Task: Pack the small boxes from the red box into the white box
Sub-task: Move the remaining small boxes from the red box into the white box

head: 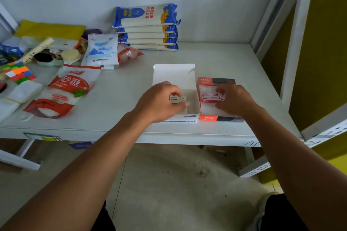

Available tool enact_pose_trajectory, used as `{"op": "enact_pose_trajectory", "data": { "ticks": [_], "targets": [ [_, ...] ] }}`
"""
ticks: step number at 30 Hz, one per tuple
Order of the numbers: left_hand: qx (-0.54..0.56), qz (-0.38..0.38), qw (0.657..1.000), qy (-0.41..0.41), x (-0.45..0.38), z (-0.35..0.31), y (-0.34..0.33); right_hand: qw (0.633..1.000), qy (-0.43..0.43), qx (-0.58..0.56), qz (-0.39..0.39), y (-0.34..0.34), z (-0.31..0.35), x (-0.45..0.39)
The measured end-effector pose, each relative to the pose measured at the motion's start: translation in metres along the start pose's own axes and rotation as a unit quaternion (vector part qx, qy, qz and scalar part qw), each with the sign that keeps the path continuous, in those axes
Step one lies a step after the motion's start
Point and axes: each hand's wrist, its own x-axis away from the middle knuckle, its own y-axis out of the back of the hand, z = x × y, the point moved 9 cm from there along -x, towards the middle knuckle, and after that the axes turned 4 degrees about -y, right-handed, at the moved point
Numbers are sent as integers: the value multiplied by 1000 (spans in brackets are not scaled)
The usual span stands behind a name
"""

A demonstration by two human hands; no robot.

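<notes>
The white box [173, 73] lies open on the shelf with its lid flap folded back. My left hand [159, 101] is over its near half, fingers closed on a small white box [177, 99] with dark print. Touching its right side is the red box [208, 80], also open. Inside it I see small red-and-white boxes [210, 97]. My right hand [234, 99] reaches into the red box from the right, fingertips on one of the small boxes; whether it grips that box is unclear.
A stack of blue-and-white noodle packs [148, 28] stands against the back wall. Bags of sugar [69, 90] and salt [102, 50], a colourful cube [18, 72] and clutter fill the left. A shelf upright [293, 43] rises on the right.
</notes>
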Motion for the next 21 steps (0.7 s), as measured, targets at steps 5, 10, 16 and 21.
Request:
{"op": "enact_pose_trajectory", "data": {
  "ticks": [5, 10, 16, 21],
  "targets": [
    [-102, 122, 984, -74, 0, -28, -33, 1000, 20, -13, 6, -3, 3, -3],
    [-10, 78, 995, -67, -13, -42, -30, 999, 35, -23, 10, 2, 3, -2],
    [-56, 1, 998, -23, -48, -52, -38, 998, 58, -27, -25, 7, 12, -3],
    [-190, 56, 979, -44, -61, -62, -61, 998, 16, -6, -57, 8, 9, -8]
  ]
}}
